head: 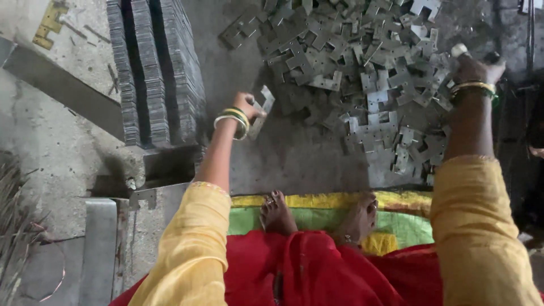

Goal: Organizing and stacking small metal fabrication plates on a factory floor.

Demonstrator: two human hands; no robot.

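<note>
Left hand: the left hand (pixel 247 105) was seen just left of the frame's centre, with bangles worn at the wrist and a yellow sleeve (pixel 192 249) running down to the lower left.
Left fingers: the fingers (pixel 256 111) were closed around one metal plate (pixel 262 110), which was held tilted, just beside the stacked plates.
Right hand: the right hand (pixel 475 69) was stretched to the upper right of the frame, over the right edge of the loose heap; a gold bangle was worn at its wrist.
Right fingers: they were curled, with something pale and something dark seen at their tips; whether anything was gripped could not be told.
Loose heap: a pile of plates (pixel 362 73) of notched, flat grey metal was spread over the upper middle and upper right of the frame, lying on the floor (pixel 294 153).
Stacked plates: neat rows of plates (pixel 156 68) were stood on edge at the upper left, close to the held plate.
Metal bar: a long grey bar (pixel 62 85) was laid slanting at the left of the frame.
Mat: a yellow and green mat (pixel 317 209) was spread at the lower middle, with two bare feet (pixel 317 215) rested on it.
Red cloth: red cloth (pixel 317 272) was draped across the bottom of the frame, between the two sleeves.
</note>
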